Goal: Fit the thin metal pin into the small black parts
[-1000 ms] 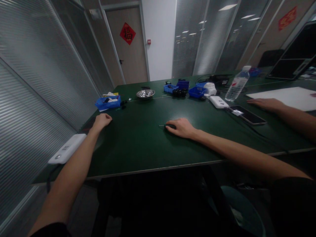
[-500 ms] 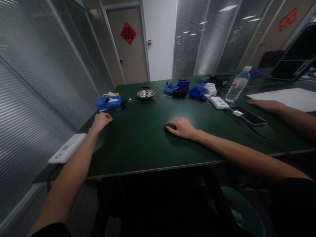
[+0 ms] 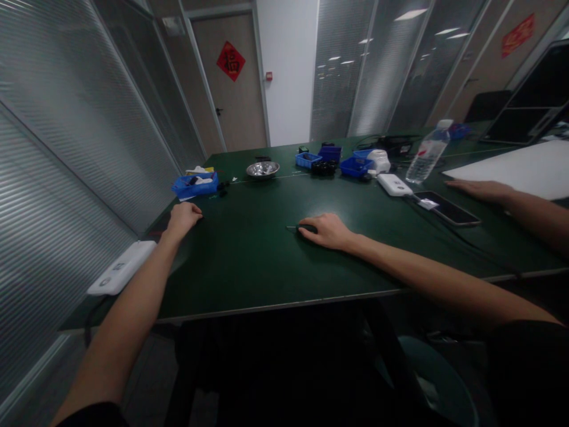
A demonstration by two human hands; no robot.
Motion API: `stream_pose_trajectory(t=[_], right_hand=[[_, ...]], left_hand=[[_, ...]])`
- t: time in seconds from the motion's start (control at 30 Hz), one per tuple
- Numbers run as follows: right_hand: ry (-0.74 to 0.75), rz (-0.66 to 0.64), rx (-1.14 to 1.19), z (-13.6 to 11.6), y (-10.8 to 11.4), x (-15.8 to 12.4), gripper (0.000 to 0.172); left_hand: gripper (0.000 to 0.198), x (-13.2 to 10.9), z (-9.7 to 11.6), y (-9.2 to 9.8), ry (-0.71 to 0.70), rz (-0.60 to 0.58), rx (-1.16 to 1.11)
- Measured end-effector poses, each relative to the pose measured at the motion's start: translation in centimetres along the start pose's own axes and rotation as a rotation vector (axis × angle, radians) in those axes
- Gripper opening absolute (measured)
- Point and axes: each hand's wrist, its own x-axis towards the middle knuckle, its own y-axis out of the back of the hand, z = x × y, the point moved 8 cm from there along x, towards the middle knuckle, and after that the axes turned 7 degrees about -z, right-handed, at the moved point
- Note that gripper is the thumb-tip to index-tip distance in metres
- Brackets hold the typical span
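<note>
My right hand [image 3: 328,231] rests on the green table and is closed around a small screwdriver [image 3: 307,228] with a dark handle. Its thin metal shaft points left, close to the tabletop. Off to the left, my left hand [image 3: 183,217] lies at the table's side with thumb and fingertips pinched together. Whatever is between those fingertips is too small to make out. Just beyond it stands a blue tray [image 3: 195,188] with mixed small items, and dark little parts [image 3: 223,188] lie beside the tray.
A metal bowl [image 3: 263,171] stands farther back, with blue bins [image 3: 355,167] to its right. On the right are a water bottle [image 3: 429,154], a phone [image 3: 448,209], a white power bank [image 3: 395,185], and another person's hand [image 3: 482,190] by a white sheet [image 3: 515,175]. Another white device [image 3: 122,267] lies near my left forearm.
The white sheet beside the other person's hand has shifted, its far edge now higher in view. Both my hands have stayed in place.
</note>
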Motion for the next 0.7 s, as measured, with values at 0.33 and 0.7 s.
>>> stream_pose_trajectory(t=[0.33,0.7], right_hand=[[0.007,0.003,-0.006,-0.2,0.2,-0.1,0.048],[0.008,-0.004,-0.002,0.0,0.0,0.0,0.047]], left_hand=[[0.021,-0.5,0.9,0.2,-0.057,0.047,0.100],[0.022,-0.6,1.4,-0.2,-0.104,0.048,0.119]])
